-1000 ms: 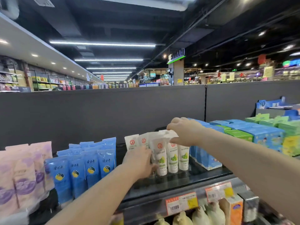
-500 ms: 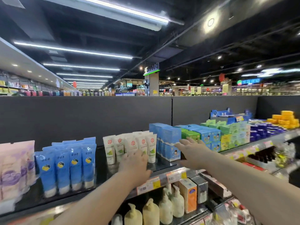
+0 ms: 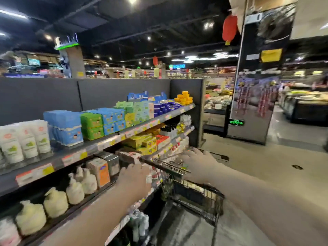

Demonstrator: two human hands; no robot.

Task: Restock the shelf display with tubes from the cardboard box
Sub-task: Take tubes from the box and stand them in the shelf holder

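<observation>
Left hand (image 3: 134, 176) is at the near corner of the cart (image 3: 204, 201) rim; blur hides its grip. Right hand (image 3: 197, 164) hovers over the cart, fingers spread, holding nothing. Tubes (image 3: 24, 139) stand on the top shelf (image 3: 106, 144), far left. Open floor (image 3: 266, 174) lies to the right.

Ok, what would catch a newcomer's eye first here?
The left hand and right hand reach toward a black wire cart low in the middle. Bright blue and green boxes crowd the top shelf, with white tubes at its far left. A red lantern hangs upper right.
</observation>
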